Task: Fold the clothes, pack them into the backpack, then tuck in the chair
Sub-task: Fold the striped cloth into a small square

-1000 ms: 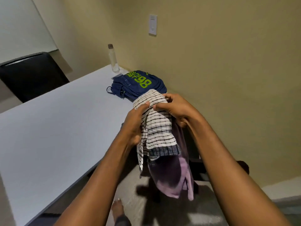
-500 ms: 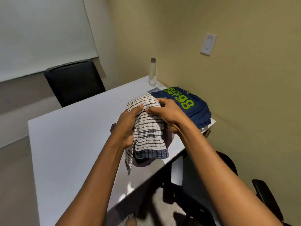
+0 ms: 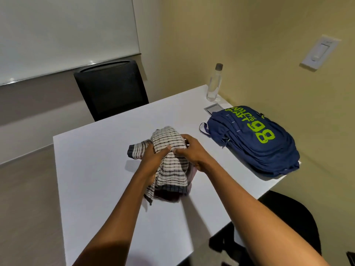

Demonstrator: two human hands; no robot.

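A bundle of clothes rests on the white table (image 3: 96, 189): a white garment with dark stripes (image 3: 171, 169) on top and a purple garment (image 3: 189, 181) mostly hidden under it. My left hand (image 3: 153, 156) grips the striped garment from the left. My right hand (image 3: 189, 150) grips the same bundle from the right, thumbs nearly touching. A navy backpack (image 3: 253, 141) with lime "86" lettering lies flat and closed to the right, near the wall. A black chair (image 3: 292, 223) sits off the table's right edge, below the backpack.
A second black chair (image 3: 111, 89) stands at the table's far side. A clear water bottle (image 3: 214, 83) and a small grey inset plate (image 3: 214, 109) sit at the far right corner. A wall switch (image 3: 319, 52) is on the yellow wall.
The clothes hung in the air beside the table; both hands have carried them over and set them down on the tabletop, left of the backpack. My view has risen and turned left.
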